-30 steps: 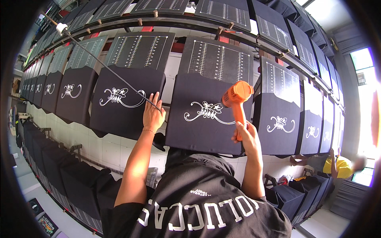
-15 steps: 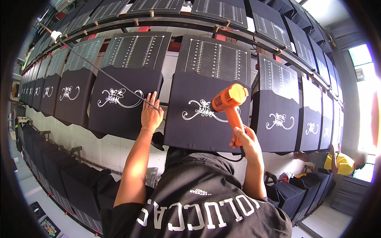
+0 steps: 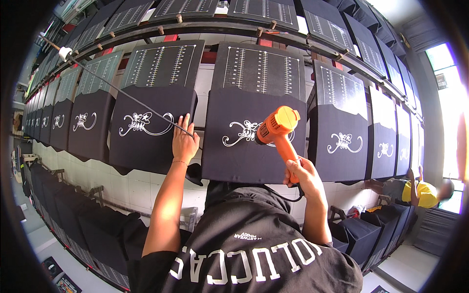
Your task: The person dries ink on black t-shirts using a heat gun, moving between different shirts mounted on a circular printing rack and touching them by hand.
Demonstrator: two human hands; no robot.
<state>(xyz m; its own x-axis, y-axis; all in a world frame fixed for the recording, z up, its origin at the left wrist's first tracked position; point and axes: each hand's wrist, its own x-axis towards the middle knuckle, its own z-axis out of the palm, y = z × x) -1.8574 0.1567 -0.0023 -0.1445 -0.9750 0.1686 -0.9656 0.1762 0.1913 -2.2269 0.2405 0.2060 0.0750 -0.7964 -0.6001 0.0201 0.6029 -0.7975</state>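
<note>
My right hand [image 3: 306,177] is wrapped round the handle of an orange heat gun [image 3: 282,123]. Its nozzle points left, over the white scroll-like print [image 3: 235,134] on a black cloth panel [image 3: 244,163]. The gun's body hides the print's right part. My left hand [image 3: 185,140] lies with fingers outstretched at the right edge of the neighbouring black cloth panel [image 3: 141,151], which bears the same white print [image 3: 141,122]. A dark cable [image 3: 132,97] slants down from the upper left and crosses the fingers of this hand.
Dark boards with white ruled scales [image 3: 259,68] show above the cloths, in long rows to both sides. Behind them runs a rail [image 3: 205,24] with pegs. Cloth-covered boards [image 3: 73,200] form another row nearer me. At the far right is a person in a yellow top [image 3: 426,194].
The heat gun's nozzle has shifted slightly toward me over the print. My left hand keeps its place on the cloth edge. The whole view has moved a little.
</note>
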